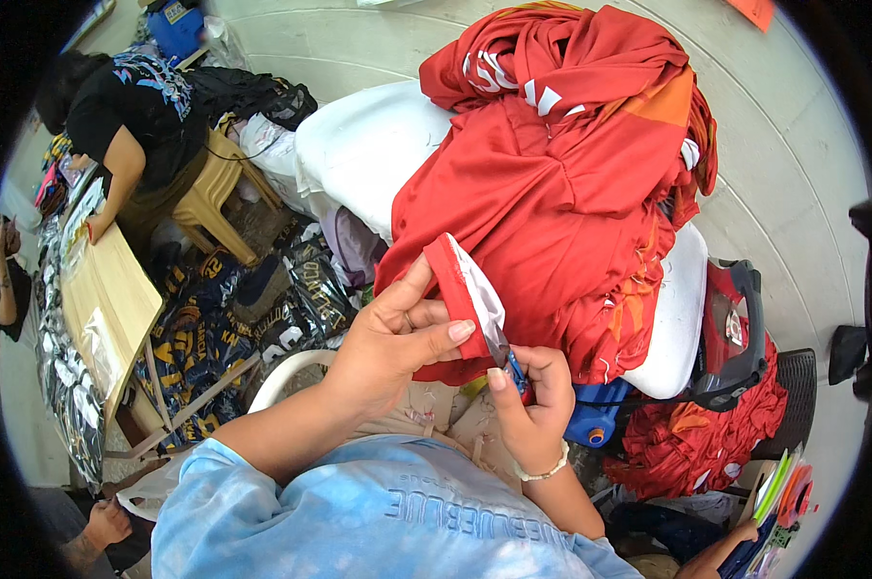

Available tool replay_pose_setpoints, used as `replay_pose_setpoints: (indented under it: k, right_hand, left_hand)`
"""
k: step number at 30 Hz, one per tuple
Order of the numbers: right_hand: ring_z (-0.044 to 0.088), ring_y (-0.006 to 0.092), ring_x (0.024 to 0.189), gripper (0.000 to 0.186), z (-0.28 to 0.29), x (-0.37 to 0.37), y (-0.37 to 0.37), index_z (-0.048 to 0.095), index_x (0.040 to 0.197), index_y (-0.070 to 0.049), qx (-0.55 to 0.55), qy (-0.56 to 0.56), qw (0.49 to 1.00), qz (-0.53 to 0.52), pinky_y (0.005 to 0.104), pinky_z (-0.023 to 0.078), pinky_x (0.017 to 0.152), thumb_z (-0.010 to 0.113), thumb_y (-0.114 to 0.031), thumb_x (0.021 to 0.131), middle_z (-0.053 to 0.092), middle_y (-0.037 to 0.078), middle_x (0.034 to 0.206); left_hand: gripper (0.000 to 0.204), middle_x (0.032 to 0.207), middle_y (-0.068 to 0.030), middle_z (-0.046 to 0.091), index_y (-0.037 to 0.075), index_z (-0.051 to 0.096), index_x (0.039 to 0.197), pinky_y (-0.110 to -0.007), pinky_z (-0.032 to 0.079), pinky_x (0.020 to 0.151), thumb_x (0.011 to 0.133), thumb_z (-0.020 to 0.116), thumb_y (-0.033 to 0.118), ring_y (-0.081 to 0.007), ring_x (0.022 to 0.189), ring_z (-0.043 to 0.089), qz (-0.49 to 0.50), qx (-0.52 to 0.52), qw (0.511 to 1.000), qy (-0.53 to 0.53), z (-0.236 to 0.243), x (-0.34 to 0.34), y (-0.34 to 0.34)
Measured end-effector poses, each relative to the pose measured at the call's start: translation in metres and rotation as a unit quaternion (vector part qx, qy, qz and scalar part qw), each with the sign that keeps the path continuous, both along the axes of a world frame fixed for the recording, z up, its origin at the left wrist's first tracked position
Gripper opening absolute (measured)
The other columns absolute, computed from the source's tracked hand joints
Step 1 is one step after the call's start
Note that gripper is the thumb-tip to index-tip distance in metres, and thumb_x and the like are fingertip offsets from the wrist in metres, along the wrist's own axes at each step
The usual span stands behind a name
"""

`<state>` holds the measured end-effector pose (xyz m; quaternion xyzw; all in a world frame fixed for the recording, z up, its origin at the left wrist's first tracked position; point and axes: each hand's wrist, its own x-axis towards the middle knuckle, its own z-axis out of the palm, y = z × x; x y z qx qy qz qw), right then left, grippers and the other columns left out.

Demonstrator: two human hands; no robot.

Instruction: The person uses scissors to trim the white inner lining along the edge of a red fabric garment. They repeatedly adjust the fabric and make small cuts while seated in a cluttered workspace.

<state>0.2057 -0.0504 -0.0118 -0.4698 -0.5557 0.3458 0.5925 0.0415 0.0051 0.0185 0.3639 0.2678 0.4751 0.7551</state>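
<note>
Between the thumb and fingers of my left hand is a narrow red fabric band with a white inner side, held upright in front of me. My right hand is closed around small scissors with a dark blade and blue on the handle. The blade lies against the lower end of the band's white side; the exact contact is hard to see. Just beyond both hands spreads a heap of red jerseys with orange and white markings, draped over a white padded surface.
A steam iron stands at the padded surface's right end, with a blue container below. More red garments lie lower right. At left, a person leans over a wooden board near a yellow stool and dark bagged clothes.
</note>
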Motion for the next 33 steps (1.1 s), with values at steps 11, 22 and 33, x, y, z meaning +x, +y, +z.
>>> replay_pose_setpoints:
  k: [11,22,33]
  right_hand:
    - [0.059,0.0098,0.071,0.030,-0.005,0.007,0.007,0.060,0.096,0.002,0.054,-0.068,0.996,-0.010,0.0223,0.046,0.063,0.078,-0.006,0.074,0.063,0.006,0.083]
    - [0.054,0.0057,0.068,0.024,-0.005,0.002,0.006,0.059,0.091,0.001,0.017,-0.012,1.000,-0.008,0.0204,0.044,0.061,0.076,-0.007,0.077,0.063,0.004,0.078]
    - [0.045,0.0061,0.061,0.025,-0.001,-0.007,0.009,0.055,0.100,0.001,-0.056,0.190,0.979,0.044,0.0181,0.038,0.058,0.067,-0.016,0.087,0.053,-0.004,0.074]
  left_hand:
    - [0.075,0.108,-0.0040,0.064,0.017,0.018,0.149,-0.028,0.051,0.086,0.088,0.059,0.001,-0.0105,0.098,0.061,-0.026,-0.019,0.999,0.016,0.006,-0.001,0.004]
    - [0.075,0.110,-0.0066,0.063,0.015,0.017,0.149,-0.030,0.051,0.088,0.088,0.060,0.001,-0.0130,0.100,0.061,-0.027,0.001,1.000,0.012,0.007,-0.003,0.002]
    - [0.074,0.109,-0.0068,0.063,0.012,0.019,0.148,-0.029,0.050,0.088,0.087,0.060,0.000,-0.0127,0.101,0.060,-0.009,0.003,1.000,-0.002,0.003,-0.001,0.003]
